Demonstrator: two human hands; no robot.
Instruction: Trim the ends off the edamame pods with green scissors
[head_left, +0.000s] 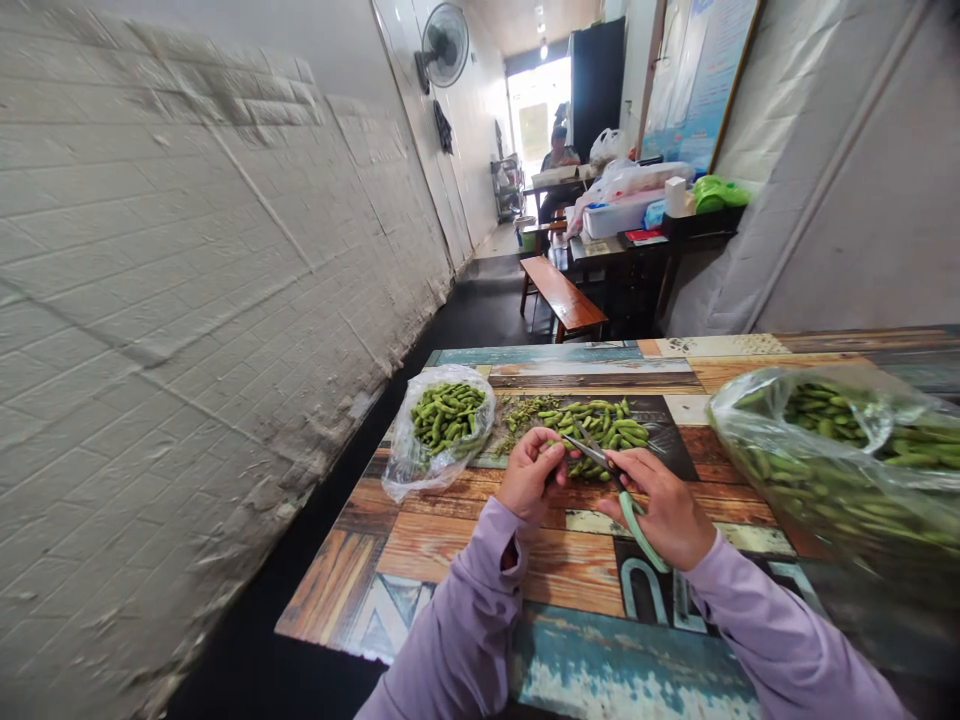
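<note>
Pods (628, 433) lay past the left fingers (552, 457), which, pinching one, risked nicks if scissors (598, 458) clamped in the right fingers (630, 462) slipped.

The right edge cut off the large bag (814, 480), the bottom edge both sleeves (457, 630). The left fingers (553, 457) mostly hid a pod (556, 443). The poster (699, 80) was too blurred to read.

A wall fan (446, 45) hangs; a bench (562, 293) stands.
</note>
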